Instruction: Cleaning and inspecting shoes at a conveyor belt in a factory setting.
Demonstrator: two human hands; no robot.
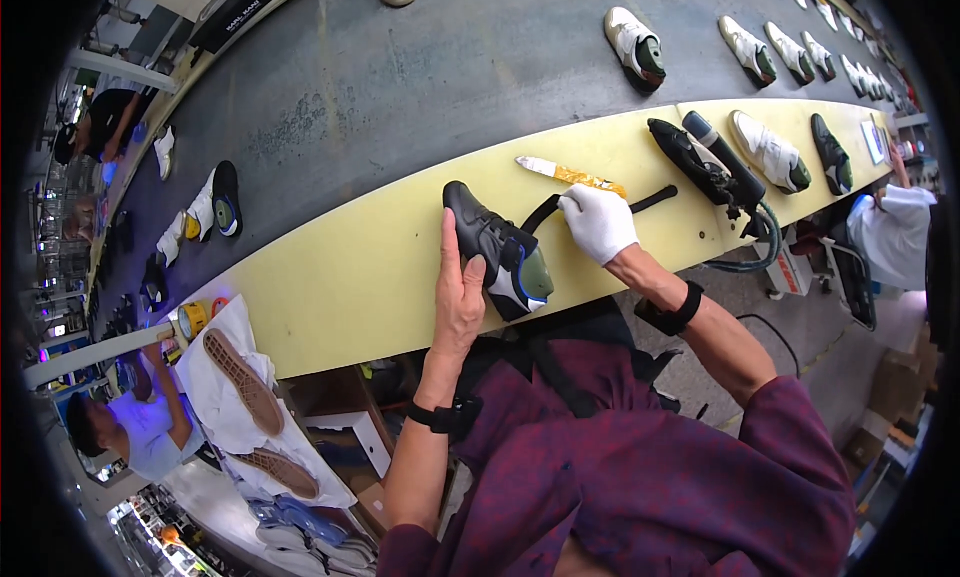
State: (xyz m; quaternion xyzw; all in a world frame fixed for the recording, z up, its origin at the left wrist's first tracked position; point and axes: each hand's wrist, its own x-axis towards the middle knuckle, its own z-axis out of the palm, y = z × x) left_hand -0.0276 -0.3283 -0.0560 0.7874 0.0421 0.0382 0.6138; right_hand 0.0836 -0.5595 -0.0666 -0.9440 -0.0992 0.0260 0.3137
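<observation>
Pinching a black strip (541, 213), the gloved right hand (598, 224) has a narrow grip going; the bare left hand (461, 302) lies straight-fingered along the black-and-white shoe (503, 249), can't tell how firmly. Shoe's just left of the glove, toe angled away and left, heel toward the body, so the left hand's nearer, actually touching. It's sitting on a pale yellow desk (330, 287), yellow-wrapped tube (588, 181) just past the glove. Beyond: gray belt (400, 87) dotted with shoes, co-worker (890, 237) off right.

Green-heeled black shoe (485, 235), slim black implement (655, 199) alongside
</observation>
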